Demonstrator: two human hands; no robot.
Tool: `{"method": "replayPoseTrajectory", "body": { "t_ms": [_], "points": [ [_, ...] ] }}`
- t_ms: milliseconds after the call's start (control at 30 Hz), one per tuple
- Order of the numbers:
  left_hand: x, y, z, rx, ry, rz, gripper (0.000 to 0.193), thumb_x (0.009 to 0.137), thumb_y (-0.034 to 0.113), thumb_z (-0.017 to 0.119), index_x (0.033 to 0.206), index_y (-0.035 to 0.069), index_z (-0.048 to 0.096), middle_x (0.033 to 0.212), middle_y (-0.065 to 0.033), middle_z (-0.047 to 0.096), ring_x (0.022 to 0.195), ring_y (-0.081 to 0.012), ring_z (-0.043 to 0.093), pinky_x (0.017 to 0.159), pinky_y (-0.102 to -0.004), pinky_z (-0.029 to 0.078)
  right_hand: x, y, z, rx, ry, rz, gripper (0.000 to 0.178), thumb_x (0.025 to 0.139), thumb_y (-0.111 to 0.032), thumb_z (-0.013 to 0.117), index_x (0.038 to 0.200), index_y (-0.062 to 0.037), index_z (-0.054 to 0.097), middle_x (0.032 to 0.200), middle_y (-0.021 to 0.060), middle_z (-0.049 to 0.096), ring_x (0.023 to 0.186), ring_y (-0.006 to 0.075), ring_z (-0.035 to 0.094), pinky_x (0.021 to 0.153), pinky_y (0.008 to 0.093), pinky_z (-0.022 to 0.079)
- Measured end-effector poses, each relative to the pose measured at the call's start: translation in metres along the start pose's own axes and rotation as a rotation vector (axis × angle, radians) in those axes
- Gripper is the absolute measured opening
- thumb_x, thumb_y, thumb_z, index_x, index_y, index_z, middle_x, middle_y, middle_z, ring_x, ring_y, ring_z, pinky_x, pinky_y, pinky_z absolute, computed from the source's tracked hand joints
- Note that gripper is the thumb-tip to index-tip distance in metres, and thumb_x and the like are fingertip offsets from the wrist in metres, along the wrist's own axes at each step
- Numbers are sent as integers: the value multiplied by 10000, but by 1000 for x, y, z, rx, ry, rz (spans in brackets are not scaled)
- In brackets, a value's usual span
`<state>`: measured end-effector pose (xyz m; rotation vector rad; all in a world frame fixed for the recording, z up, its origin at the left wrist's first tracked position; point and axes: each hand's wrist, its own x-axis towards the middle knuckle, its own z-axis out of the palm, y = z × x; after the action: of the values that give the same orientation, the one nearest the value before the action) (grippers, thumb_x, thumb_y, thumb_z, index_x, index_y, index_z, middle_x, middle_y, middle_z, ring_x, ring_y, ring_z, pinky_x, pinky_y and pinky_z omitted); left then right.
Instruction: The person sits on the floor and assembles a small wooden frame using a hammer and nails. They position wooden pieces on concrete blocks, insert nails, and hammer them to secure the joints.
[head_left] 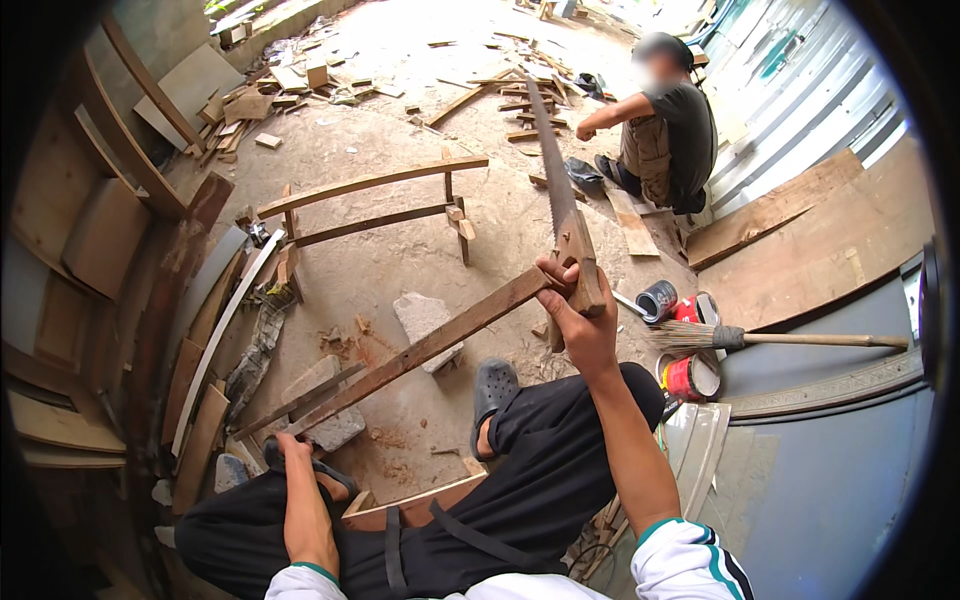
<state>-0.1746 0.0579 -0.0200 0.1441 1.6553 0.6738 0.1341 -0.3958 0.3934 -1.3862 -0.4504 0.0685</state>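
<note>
My right hand (580,315) grips the wooden handle of a hand saw (553,170), whose toothed blade points up and away from me. The saw meets the upper end of a long brown wooden strip (420,350) that slants from lower left to upper right across my knees. My left hand (292,450) holds the strip's lower end down beside my left knee, close to a grey stone block (325,405). My feet in dark grey clogs (493,385) rest on the dusty ground.
Another person (665,125) crouches at the back right by metal sheeting. A low wooden frame (370,205) stands in the middle. Paint tins (690,375) and a broom (780,338) lie to my right. Planks (100,240) lean at the left; offcuts litter the far ground.
</note>
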Motion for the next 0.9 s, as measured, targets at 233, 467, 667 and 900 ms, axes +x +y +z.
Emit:
{"method": "replayPoseTrajectory", "body": {
  "t_ms": [233, 467, 667, 900],
  "points": [
    [7, -6, -16, 56, -68, -65, 346, 977, 395, 475, 966, 84, 628, 784, -55, 615, 622, -189, 559, 519, -314, 488, -11, -7, 10, 75, 17, -115, 392, 838, 129, 668, 1092, -58, 437, 1131, 130, 623, 1114, 203, 619, 913, 322, 554],
    [18, -5, -24, 186, -80, -148, 463, 995, 508, 455, 1016, 69, 602, 846, -71, 608, 675, -203, 562, 552, -322, 511, -14, -11, 12, 29, 23, -228, 422, 818, 132, 690, 1095, -62, 439, 1088, 108, 625, 1047, 171, 637, 901, 322, 559],
    [-24, -25, -11, 174, -34, -27, 443, 974, 511, 510, 1072, 94, 621, 935, -43, 630, 792, -200, 579, 595, -301, 519, -15, -9, 3, -4, 102, -127, 377, 854, 117, 655, 1110, -61, 444, 1139, 131, 627, 1097, 196, 629, 926, 310, 541],
    [-55, 14, 26, -159, -296, 223, 331, 900, 464, 678, 1004, 149, 665, 904, 17, 673, 674, -139, 609, 539, -265, 507, -2, 2, -9, -57, 252, 38, 251, 907, 57, 589, 1117, -15, 471, 1187, 210, 626, 1083, 240, 648, 859, 320, 574]
  ]
}}
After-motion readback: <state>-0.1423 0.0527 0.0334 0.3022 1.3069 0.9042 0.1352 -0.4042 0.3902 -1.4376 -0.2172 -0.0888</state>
